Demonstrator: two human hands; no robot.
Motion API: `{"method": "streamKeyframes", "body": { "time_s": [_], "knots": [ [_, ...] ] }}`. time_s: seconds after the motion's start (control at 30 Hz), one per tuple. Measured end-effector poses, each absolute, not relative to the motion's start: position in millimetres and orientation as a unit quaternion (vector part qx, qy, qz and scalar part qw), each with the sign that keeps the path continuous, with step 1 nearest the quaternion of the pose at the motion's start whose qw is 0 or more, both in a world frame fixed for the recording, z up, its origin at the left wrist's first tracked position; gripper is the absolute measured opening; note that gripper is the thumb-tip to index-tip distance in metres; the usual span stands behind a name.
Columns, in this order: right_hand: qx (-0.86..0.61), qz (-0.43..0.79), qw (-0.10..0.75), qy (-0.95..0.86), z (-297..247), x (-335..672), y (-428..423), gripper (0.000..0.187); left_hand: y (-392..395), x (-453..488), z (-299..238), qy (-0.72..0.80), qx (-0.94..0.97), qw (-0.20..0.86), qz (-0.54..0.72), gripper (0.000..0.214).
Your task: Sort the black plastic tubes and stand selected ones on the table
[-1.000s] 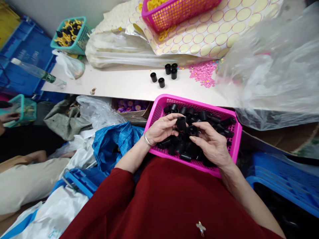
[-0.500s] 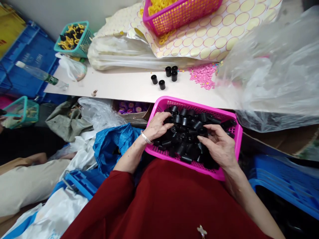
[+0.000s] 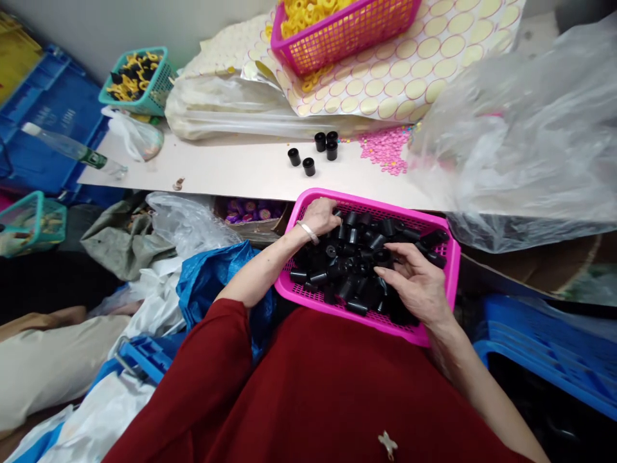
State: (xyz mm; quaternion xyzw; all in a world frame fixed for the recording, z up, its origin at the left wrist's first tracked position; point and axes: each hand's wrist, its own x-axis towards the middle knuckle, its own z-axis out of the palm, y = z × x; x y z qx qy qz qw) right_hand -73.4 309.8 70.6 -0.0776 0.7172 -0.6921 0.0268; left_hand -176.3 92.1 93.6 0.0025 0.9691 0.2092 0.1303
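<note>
The right hand (image 3: pixel 418 278) pinches one black cylinder (image 3: pixel 383 258) at its fingers' left, over the pink basket (image 3: pixel 452 278); the left hand (image 3: pixel 321 217) is nearer to the far-left loose cylinders (image 3: pixel 352 236), its fingers' hold I cannot tell.

Dk red top (image 3: pixel 308 386), L sleeve (image 3: pixel 212 341) at approx. 8 o'clock, cut to abt. elbow. Silver-col. bangle (image 3: pixel 308 233), L hand (image 3: pixel 322 216) side, at wrist. Pale, shiny cross-shaped ornament (image 3: pixel 387 443) on top's front, approx. 5 o'clock.
</note>
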Motion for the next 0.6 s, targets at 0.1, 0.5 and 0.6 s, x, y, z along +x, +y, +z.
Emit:
{"method": "streamKeyframes", "body": {
  "time_s": [0.1, 0.5, 0.6],
  "knots": [
    [-0.089, -0.694, 0.011, 0.715, 74, -74, 310, 0.030, 86, -168, 100, 0.865, -0.032, 0.177, 0.468, 0.025],
    [-0.147, -0.608, -0.077, 0.776, 96, -67, 296, 0.039, 118, -98, 118, 0.405, -0.125, 0.257, 0.869, 0.035],
    [-0.168, -0.557, -0.115, 0.805, 98, -66, 299, 0.032, 123, -95, 113, 0.396, -0.146, 0.250, 0.872, 0.036]
  ]
}}
